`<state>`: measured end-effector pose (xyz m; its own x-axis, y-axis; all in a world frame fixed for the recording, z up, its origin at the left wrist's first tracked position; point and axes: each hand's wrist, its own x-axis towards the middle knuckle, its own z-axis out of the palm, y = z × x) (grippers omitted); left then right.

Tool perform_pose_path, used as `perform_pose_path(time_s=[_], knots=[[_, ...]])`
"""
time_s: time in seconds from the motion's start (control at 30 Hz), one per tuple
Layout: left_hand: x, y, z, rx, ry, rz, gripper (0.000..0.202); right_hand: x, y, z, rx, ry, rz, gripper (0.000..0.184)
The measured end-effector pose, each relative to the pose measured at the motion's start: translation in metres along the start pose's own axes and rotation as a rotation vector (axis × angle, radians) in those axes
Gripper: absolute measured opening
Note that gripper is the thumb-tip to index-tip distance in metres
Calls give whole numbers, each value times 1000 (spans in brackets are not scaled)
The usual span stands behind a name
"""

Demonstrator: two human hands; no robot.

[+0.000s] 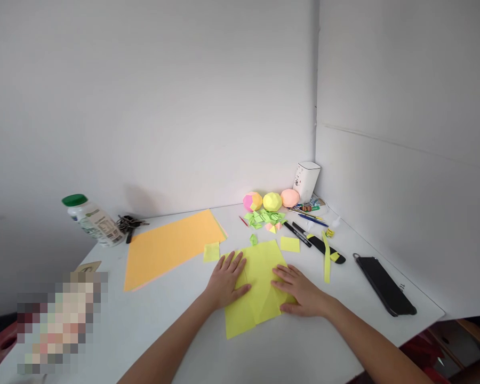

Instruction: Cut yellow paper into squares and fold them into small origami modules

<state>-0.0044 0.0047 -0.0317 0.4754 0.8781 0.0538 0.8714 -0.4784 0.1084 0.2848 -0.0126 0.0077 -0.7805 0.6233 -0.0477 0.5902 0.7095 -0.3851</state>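
A large yellow sheet of paper (260,298) with crease lines lies on the white table in front of me. My left hand (226,280) rests flat on its left part, fingers spread. On its right edge lies my right hand (298,290), palm down with fingers apart. Two small yellow paper squares sit beyond the sheet, one at the left (212,252) and one at the right (290,244). Just past the far edge is a small folded green paper piece (253,239).
Orange paper sheets (172,245) lie left. Behind are folded green pieces (264,217) and several paper balls (272,201). To the right are a utility knife (324,248), a yellow strip (327,261), a marker (297,234) and a black phone (385,285). A white bottle (96,221) stands far left.
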Motion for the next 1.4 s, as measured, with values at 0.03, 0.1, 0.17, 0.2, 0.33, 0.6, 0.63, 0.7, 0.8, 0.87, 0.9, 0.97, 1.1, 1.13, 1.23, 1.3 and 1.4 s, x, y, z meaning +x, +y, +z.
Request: perform_pose_path(time_s=[0.03, 0.1, 0.17, 0.2, 0.33, 0.6, 0.63, 0.7, 0.8, 0.87, 0.9, 0.97, 1.1, 1.13, 1.23, 1.3, 1.4], knots=[[-1, 0, 2, 1, 11, 0, 78, 0, 0, 0, 3, 0, 3, 62], [-3, 0, 4, -1, 25, -1, 79, 0, -1, -1, 6, -4, 11, 63], [-4, 0, 3, -5, 26, -3, 79, 0, 0, 0, 7, -3, 14, 63], [-4, 0, 2, -6, 23, -5, 80, 0, 1, 2, 7, 7, 12, 62], [-3, 2, -1, -5, 16, -9, 80, 1, 6, 10, 23, 143, 24, 50], [-4, 0, 4, -7, 59, 5, 76, 4, -3, 9, -146, 392, 343, 38], [-4, 0, 4, -7, 66, 6, 75, 3, -6, 7, -169, 396, 410, 38], [-4, 0, 6, -3, 75, 6, 74, 2, -10, 4, -181, 386, 527, 35], [-4, 0, 8, 10, 89, -8, 74, -1, -12, 2, -126, 363, 632, 29], [-4, 1, 9, 15, 93, -25, 74, -1, -13, 1, -71, 353, 667, 25], [-4, 1, 10, 18, 93, -30, 74, -1, -13, 0, -45, 345, 676, 23], [-5, 2, 10, 23, 91, -34, 74, 0, -14, -2, 1, 330, 688, 20], [-5, 1, 10, 18, 85, -31, 74, 2, -13, -1, 69, 354, 685, 16], [-5, 1, 10, 14, 83, -34, 75, 2, -12, 1, 82, 376, 678, 15], [-5, 0, 10, 0, 84, -39, 75, 3, -5, 7, 148, 438, 703, 9], [-5, 0, 11, -9, 88, -37, 74, 4, -1, 9, 293, 467, 712, 7], [-5, 1, 12, -14, 85, -31, 73, 6, 2, 5, 656, 525, 654, 18]])
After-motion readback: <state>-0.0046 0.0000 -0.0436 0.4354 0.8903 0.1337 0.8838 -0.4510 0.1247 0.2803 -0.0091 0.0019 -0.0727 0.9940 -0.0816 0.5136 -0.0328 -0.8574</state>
